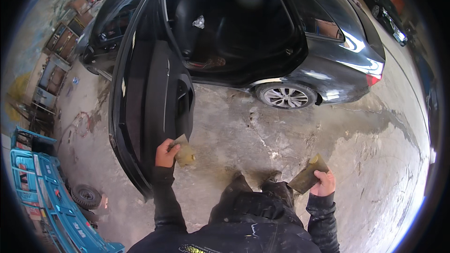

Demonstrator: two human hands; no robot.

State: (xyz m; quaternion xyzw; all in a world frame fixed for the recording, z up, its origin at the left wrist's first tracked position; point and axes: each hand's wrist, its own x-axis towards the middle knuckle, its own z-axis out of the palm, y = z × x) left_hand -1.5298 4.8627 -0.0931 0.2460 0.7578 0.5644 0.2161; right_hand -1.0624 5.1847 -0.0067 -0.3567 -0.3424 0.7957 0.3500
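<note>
My left hand (166, 153) grips a small flat tan spreader (186, 155) with a yellowish lump on it, beside the lower edge of an open car door (154, 89). At the lower right, my right hand (324, 182) is closed on a larger olive-brown flat spreader (305, 173) with a bit of yellow material near its upper end. The black car (323, 70) stands ahead of me with this door swung out to my left, showing its dark interior and a silver-spoked rear wheel (285, 97).
Old shelves and boxes (60, 61) line the left wall, with a hose (82, 124) on the concrete floor (361, 159). A teal vehicle (51, 197) and a loose tyre (85, 197) are at lower left. Other cars (380, 9) stand at upper right.
</note>
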